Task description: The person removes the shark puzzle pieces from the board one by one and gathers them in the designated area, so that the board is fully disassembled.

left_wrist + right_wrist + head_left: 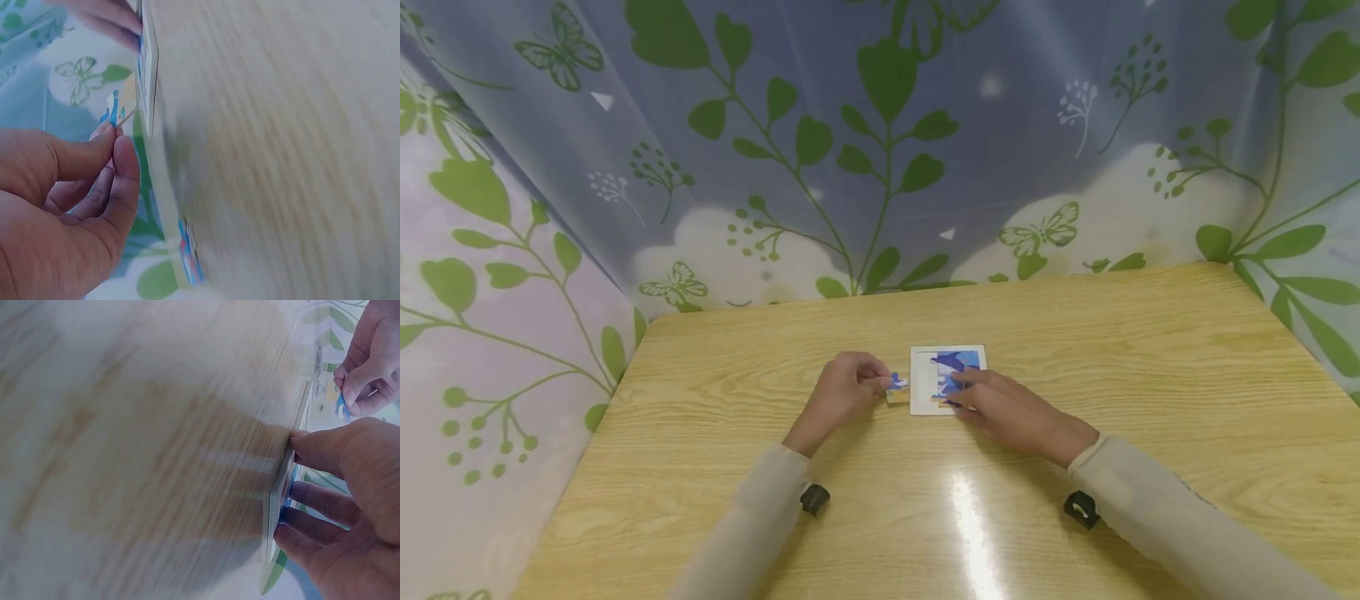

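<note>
My left hand [847,387] pinches a small jigsaw puzzle piece [897,388] between thumb and fingertips, just left of the puzzle tray. Blue, white and yellow show on the piece, which looks raised and tilted in the left wrist view. The white-rimmed puzzle tray [922,383] lies flat on the table. Joined pieces with a blue dolphin picture [958,361] fill its right part, and its left part is bare white. My right hand [1011,412] rests on the tray's right side, fingers extended over the pieces and thumb at the near edge, partly covering the picture.
Another colourful flat piece [190,256] lies on the wooden table [760,517] in the left wrist view; in the head view I cannot make it out. A curtain [820,192] with leaves and butterflies hangs along the table's back edge and left side.
</note>
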A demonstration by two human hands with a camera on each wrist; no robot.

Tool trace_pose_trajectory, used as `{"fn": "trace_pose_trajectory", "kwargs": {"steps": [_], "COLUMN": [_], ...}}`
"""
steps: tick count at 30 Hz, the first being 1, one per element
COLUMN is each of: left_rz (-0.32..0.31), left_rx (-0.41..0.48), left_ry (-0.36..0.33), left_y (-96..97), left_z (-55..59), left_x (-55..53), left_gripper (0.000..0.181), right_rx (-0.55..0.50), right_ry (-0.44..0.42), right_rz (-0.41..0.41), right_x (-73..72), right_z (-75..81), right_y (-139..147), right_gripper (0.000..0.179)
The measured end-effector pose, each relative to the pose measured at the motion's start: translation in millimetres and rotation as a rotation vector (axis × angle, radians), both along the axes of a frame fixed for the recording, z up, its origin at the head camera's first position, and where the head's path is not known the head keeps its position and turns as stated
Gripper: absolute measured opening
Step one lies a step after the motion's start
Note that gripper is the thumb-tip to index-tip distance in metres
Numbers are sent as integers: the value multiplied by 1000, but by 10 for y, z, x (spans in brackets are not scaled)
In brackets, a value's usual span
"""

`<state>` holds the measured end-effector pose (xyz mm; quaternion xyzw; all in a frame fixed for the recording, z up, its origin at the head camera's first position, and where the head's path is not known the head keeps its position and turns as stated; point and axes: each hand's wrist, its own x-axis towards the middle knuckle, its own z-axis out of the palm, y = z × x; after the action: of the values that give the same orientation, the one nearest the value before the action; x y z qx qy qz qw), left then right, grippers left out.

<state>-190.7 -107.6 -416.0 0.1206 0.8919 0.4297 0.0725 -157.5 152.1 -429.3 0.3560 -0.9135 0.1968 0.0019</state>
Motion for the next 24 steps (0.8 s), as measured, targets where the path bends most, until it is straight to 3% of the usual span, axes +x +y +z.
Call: {"fn": "trace_pose_trajectory", "kwargs": {"steps": [11, 24], "left_rz": [63, 107], "left_rx": [-19, -33], "left_ry": [-8, -28], "left_y": [-348, -663], "left_z": [69, 14], "left_x": [65, 108], "left_gripper": [4, 5], "right_rx": [-6, -17], "right_ry": [15, 7], "right_rz": [14, 4], "right_x": [4, -3], "right_z": [9, -7], "right_y": [0, 10], "right_gripper": [22, 23]}}
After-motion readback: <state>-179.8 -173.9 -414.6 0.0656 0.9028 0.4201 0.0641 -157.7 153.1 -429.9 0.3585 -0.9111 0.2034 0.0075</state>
